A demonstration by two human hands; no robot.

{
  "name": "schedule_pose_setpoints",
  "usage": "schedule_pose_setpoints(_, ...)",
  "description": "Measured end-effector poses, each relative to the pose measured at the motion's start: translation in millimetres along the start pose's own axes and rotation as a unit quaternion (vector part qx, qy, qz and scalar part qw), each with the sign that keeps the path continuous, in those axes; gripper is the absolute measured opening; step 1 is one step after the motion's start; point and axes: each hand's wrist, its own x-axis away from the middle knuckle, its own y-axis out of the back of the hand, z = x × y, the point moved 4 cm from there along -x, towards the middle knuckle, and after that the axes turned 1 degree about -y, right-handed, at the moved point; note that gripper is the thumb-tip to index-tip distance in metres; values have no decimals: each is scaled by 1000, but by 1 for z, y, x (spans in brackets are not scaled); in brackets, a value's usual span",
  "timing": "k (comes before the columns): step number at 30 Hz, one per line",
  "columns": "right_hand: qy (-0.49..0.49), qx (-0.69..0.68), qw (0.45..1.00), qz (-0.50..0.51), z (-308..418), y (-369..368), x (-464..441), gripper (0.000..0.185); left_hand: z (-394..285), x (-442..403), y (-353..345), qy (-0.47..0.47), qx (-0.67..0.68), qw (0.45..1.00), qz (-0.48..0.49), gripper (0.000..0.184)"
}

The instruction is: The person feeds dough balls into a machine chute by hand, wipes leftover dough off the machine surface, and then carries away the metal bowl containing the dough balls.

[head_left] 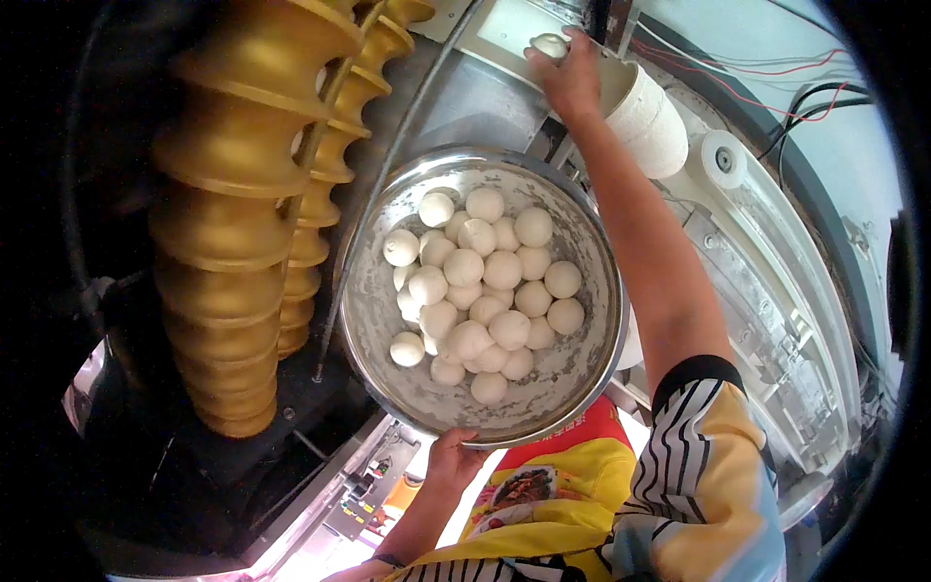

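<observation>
Nearest the camera are a loose cloth sleeve (689,436), with black-and-white stripes beside peach and pale blue, and a yellow-and-red apron (572,490) with a printed picture. Just beyond them, in the middle of the scene, is a round metal bowl (582,388), its rim shiny and its inner wall smeared with a patchy white coating. Piled inside are many dough balls (502,271), matt, off-white and smooth, touching and resting on one another.

To the left are two gold-coloured spiral rollers (228,194), glossy and deeply ridged, with a thin dark rod (393,155) slanting between them and the bowl. On the far right side, a rough-surfaced white cylinder (648,121) sits near a long, curved white casing (766,281).

The left hand (454,463) is curled at the bowl's near edge, gripping the rim, with some fingers hidden beneath it. The right hand (572,82) reaches to the far side, well apart from the balls; it is partly closed, with a pale rounded lump (550,45) held between thumb and fingers.

The bowl's mouth faces the camera. Being round, the balls show no long axis; the lump, partly covered by the fingers, looks slightly wider from left to right.
</observation>
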Motion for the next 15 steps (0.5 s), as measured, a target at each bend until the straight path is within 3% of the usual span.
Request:
schedule_pose_setpoints(1,-22,-15,1000,-12,1,2,1,61,0,1,-1,-4,-5,1000,8,58)
schedule_pose_setpoints(4,36,16,999,12,14,8,5,69,-1,3,-7,-14,-17,999,25,58)
schedule_pose_setpoints(15,50,-28,998,11,10,6,2,79,-1,3,-7,-33,-38,999,14,59)
